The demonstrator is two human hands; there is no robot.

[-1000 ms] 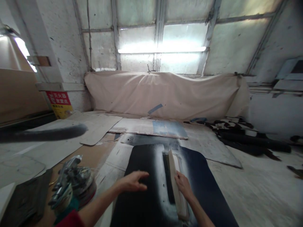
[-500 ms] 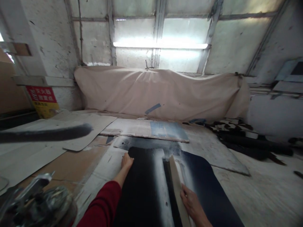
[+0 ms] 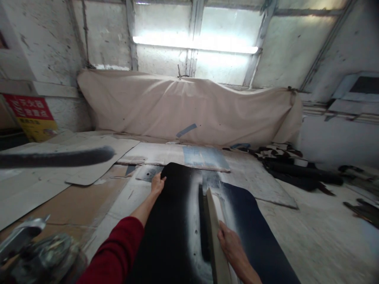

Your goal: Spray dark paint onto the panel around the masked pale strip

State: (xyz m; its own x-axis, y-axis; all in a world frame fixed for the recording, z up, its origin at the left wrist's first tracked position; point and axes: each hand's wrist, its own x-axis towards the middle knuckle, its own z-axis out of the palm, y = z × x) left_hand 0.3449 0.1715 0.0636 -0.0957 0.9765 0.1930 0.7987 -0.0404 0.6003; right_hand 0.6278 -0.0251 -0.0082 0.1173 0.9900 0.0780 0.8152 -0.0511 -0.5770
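My left hand (image 3: 158, 184) is closed on the far left edge of a black sheet (image 3: 168, 221), whose right margin is dusted white. That sheet's far end is tilted up off the table. In my right hand (image 3: 232, 246) is a long, narrow beige board (image 3: 213, 228), its fingers wrapped round the right edge. The board lies lengthwise along a dark slot between the black sheet and a dark blue sheet (image 3: 251, 221), which is also whitened along its inner side.
A metal spray gun with a cup (image 3: 38, 248) stands at the lower left, blurred. Pale sheets (image 3: 91, 169) lie at left, one bearing a dark sprayed stripe. Flat cardboard (image 3: 154, 154) lies behind. Dark scraps (image 3: 290, 173) are heaped at right, below a hanging beige cloth (image 3: 189, 106).
The black sheet's far end has risen with my left hand, apart from the blue sheet. My right hand still holds the board. The view has shifted slightly.
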